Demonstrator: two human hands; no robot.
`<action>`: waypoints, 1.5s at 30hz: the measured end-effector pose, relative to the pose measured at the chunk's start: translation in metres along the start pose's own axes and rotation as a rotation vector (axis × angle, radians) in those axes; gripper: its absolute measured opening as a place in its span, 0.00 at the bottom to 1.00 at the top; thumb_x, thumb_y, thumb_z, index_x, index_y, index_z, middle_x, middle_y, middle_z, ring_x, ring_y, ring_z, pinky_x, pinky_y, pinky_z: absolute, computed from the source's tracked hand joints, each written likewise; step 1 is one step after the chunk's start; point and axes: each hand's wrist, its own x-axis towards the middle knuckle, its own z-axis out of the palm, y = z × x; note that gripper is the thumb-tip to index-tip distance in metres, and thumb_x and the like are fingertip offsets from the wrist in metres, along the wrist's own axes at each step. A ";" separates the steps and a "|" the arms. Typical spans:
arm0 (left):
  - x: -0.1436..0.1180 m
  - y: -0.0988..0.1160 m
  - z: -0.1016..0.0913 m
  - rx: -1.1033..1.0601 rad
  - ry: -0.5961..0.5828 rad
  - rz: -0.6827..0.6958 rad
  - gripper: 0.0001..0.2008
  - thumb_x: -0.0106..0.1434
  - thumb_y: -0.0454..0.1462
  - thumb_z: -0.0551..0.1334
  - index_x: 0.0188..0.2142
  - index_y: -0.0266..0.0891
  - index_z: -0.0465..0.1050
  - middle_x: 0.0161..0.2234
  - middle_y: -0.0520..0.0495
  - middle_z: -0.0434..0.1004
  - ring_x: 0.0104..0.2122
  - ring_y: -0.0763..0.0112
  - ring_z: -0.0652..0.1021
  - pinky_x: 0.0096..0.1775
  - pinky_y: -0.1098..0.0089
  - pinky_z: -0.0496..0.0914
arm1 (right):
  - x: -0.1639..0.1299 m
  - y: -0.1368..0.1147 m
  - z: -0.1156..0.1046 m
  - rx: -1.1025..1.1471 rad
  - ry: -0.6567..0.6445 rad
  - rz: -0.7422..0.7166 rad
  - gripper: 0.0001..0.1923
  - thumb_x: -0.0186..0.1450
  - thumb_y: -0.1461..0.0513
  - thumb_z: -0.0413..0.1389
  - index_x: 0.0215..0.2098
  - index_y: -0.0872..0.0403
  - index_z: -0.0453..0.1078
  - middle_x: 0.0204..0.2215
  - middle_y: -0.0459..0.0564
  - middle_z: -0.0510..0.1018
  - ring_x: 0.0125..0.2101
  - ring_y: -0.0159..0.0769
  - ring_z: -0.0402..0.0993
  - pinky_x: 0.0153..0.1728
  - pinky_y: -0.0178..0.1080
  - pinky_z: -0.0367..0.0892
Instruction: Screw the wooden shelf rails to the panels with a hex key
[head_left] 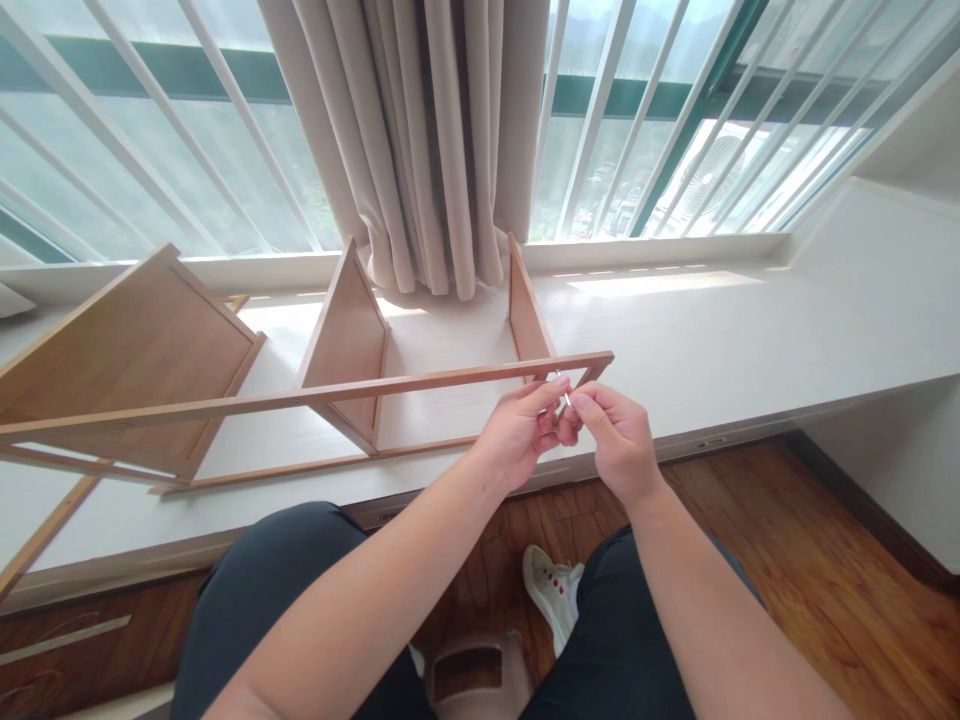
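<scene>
A wooden shelf frame (420, 382) with upright panels lies on the white window ledge. Just below its right end, my two hands meet. My right hand (624, 440) is closed in a pinch on the lower part of a thin silver metal rod (567, 399), which resembles a hex key. Thumb and fingers of my left hand (517, 430) are closed around the rod's upper part, close to the shelf's rail. Its far end is partly hidden by the fingers, so I cannot tell whether it touches the wood.
Wooden panels (349, 345) and a larger board (127, 360) stand within the frame to the left. A beige curtain (427, 140) hangs behind, between barred windows. Below are my knees, a plastic stool (517, 675) and the wooden floor (750, 540).
</scene>
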 end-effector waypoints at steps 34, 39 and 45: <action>-0.025 -0.003 0.004 0.065 0.122 0.075 0.20 0.52 0.46 0.78 0.34 0.33 0.80 0.25 0.57 0.58 0.21 0.83 0.56 0.22 0.77 0.48 | -0.002 0.014 -0.006 -0.071 0.048 -0.172 0.30 0.78 0.45 0.46 0.25 0.52 0.71 0.21 0.47 0.75 0.25 0.35 0.71 0.32 0.39 0.67; -0.052 -0.017 -0.018 0.118 0.175 0.028 0.21 0.51 0.45 0.78 0.38 0.32 0.82 0.25 0.58 0.58 0.22 0.83 0.58 0.22 0.77 0.52 | -0.017 0.019 -0.005 -0.083 0.024 -0.148 0.33 0.77 0.42 0.45 0.24 0.53 0.71 0.21 0.47 0.74 0.25 0.34 0.70 0.31 0.38 0.65; -0.097 -0.044 -0.067 0.081 0.336 -0.044 0.20 0.51 0.42 0.78 0.39 0.31 0.81 0.25 0.57 0.63 0.21 0.83 0.60 0.21 0.78 0.54 | -0.065 0.030 0.003 -0.070 -0.029 0.096 0.34 0.74 0.38 0.47 0.23 0.53 0.68 0.19 0.45 0.72 0.23 0.32 0.68 0.30 0.36 0.63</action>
